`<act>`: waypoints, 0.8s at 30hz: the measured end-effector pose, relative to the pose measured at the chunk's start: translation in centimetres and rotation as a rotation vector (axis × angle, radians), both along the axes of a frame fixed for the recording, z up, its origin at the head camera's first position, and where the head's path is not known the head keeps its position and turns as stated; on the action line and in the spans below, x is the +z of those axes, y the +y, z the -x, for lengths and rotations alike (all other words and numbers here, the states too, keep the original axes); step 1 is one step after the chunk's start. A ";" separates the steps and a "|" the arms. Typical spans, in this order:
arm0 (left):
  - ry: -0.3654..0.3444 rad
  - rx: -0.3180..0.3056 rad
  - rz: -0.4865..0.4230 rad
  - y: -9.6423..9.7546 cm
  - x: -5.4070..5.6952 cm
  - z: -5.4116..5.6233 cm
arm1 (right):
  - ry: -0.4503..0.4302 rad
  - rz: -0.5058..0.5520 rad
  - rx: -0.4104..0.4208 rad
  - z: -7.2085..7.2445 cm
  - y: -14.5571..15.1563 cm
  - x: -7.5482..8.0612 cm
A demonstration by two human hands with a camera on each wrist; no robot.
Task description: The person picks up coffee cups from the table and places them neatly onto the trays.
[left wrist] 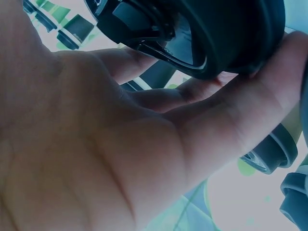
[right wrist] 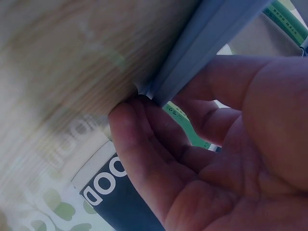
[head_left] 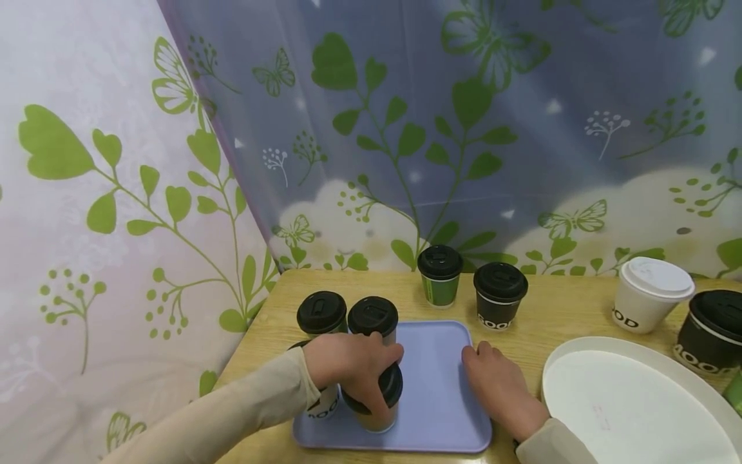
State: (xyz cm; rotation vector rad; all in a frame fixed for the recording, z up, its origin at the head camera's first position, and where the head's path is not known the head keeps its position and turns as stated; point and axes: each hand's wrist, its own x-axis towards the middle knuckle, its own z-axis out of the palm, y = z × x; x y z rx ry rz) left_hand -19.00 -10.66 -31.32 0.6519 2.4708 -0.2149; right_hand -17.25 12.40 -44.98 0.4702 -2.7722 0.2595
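Note:
My left hand [head_left: 353,364] grips a brown paper cup with a black lid [head_left: 393,386] from above, fingers and thumb around its lid and upper side. The cup stands at the near left part of a lavender tray [head_left: 437,386]. In the left wrist view the black lid [left wrist: 240,33] lies between the fingers. Two black-lidded cups [head_left: 321,312] [head_left: 373,314] stand behind it, and another cup [head_left: 324,405] to its left is mostly hidden by my wrist. My right hand [head_left: 500,386] pinches the tray's right edge [right wrist: 202,53], fingertips low by the tabletop.
Behind the tray stand a green cup [head_left: 440,290] and a black cup [head_left: 500,303], both black-lidded. To the right are a round white tray [head_left: 632,399], a white cup [head_left: 643,312] and a larger black cup [head_left: 704,345]. A patterned curtain [head_left: 406,174] hangs behind the wooden table [head_left: 551,309].

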 end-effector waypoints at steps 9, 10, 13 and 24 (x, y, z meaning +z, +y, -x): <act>0.014 0.007 0.005 -0.2 0.3 -0.6 | 0.041 0.009 0.007 0.0 -0.1 0.0; 0.016 0.004 0.002 -0.2 0.3 -0.6 | 0.028 0.007 0.004 0.0 -0.1 0.1; 0.017 -0.003 -0.007 -0.2 0.6 -0.7 | -0.004 -0.001 -0.002 -0.1 -0.1 0.4; 0.011 -0.043 -0.009 0.5 3.1 -0.2 | 0.017 0.001 0.016 0.0 0.0 0.2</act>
